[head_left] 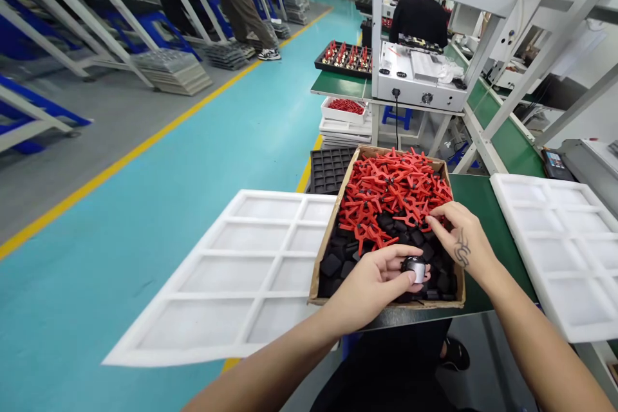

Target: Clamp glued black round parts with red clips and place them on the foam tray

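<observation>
Two hands at work in a cardboard box of clips and black parts.

The left hand [374, 283] pinches a small round black-and-silver part [415, 268] between thumb and fingertips, low over the near end of the shallow brown cardboard box [322, 251]; its long axis cannot be told. The right hand [458, 238], tattooed on its back, grips nothing, its bent fingertips touching the heap of red plastic clips [393, 190], too many to count. One white foam tray [241, 257] lies on each side of the box. No writing is readable.
</observation>
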Tool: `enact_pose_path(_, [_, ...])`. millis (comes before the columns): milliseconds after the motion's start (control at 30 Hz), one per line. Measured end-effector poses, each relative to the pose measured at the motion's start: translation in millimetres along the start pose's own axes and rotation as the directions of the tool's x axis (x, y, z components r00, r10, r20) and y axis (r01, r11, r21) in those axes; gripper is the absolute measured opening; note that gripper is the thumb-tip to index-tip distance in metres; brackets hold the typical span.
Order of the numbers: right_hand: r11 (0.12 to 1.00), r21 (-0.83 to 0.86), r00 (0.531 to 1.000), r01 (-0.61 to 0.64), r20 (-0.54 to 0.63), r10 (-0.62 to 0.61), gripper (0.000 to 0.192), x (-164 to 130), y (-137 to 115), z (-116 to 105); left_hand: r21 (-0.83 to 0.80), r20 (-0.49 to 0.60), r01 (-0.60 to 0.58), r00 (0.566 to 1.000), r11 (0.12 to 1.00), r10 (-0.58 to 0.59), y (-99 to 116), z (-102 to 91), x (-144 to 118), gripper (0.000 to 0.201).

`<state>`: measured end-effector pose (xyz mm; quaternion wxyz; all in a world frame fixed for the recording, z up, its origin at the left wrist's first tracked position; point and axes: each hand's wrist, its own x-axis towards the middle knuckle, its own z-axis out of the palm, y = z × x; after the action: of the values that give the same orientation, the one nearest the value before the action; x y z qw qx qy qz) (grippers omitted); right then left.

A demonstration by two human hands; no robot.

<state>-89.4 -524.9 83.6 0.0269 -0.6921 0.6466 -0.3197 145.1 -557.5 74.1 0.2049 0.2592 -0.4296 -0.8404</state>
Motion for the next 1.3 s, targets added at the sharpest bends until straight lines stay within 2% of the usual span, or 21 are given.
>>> enact_pose_path(133, [0.996,-0.090,1.000,0.012,0.015,-0.010,0.014,15.9,-2.5,22.9,-0.004,-0.022,-0.025,0.999,1.000,0.025,1.0,-0.2,-1.7,0.052])
enact_pose_path(233, [0.995,-0.092,1.000,0.027,-0.002,-0.027,0.014,21.1,-2.8,28.8,-0.006,-0.021,-0.041,0.999,0.999,0.041,1.2,-1.0,-2.7,0.051])
enact_pose_path(333, [0.994,-0.100,0.998,0.031,-0.049,-0.036,0.012,21.7,-3.2,19.8,-0.027,-0.017,-0.056,0.998,0.998,0.055,0.0,-1.9,-2.0,0.050])
enact_pose_path(467, [0.997,-0.068,0.992,0.033,-0.121,-0.041,0.007,10.7,-9.7,-3.1,-0.074,-0.012,-0.061,0.998,0.995,0.061,-3.1,-3.4,0.8,0.048])
enact_pose_path(633, [0.980,0.150,0.986,-0.130,-0.084,0.143,0.010,-32.2,-23.5,-28.1,-0.094,-0.009,-0.065,0.998,0.993,0.065,-3.6,-4.7,1.5,0.044])
enact_pose_path(733, [0.942,0.226,0.955,-0.246,-0.109,0.276,0.025,-62.7,-29.9,-39.4,-0.095,-0.009,-0.068,0.998,0.993,0.067,-2.3,-4.2,1.3,0.042])
enact_pose_path(833, [0.923,0.252,0.950,-0.290,-0.044,0.310,0.034,-83.5,-37.0,-48.2,-0.105,0.002,-0.058,0.998,0.993,0.059,-2.4,-4.1,2.0,0.042])
enact_pose_path(933, [0.919,0.270,0.956,-0.288,0.034,0.290,0.026,-92.7,-45.6,-52.1,-0.109,0.019,-0.051,0.998,0.993,0.053,-4.0,-5.2,2.6,0.044])
enact_pose_path(1067, [0.884,0.312,0.937,-0.349,0.090,0.338,0.024,-95.5,-52.2,-48.8,-0.089,0.019,-0.047,0.999,0.995,0.049,-5.5,-6.4,2.2,0.044])
enact_pose_path(1300, [0.870,0.354,0.937,-0.344,0.064,0.345,0.021,-92.1,-53.0,-44.0,-0.088,0.011,-0.042,0.999,0.995,0.044,-4.4,-4.6,2.4,0.043])
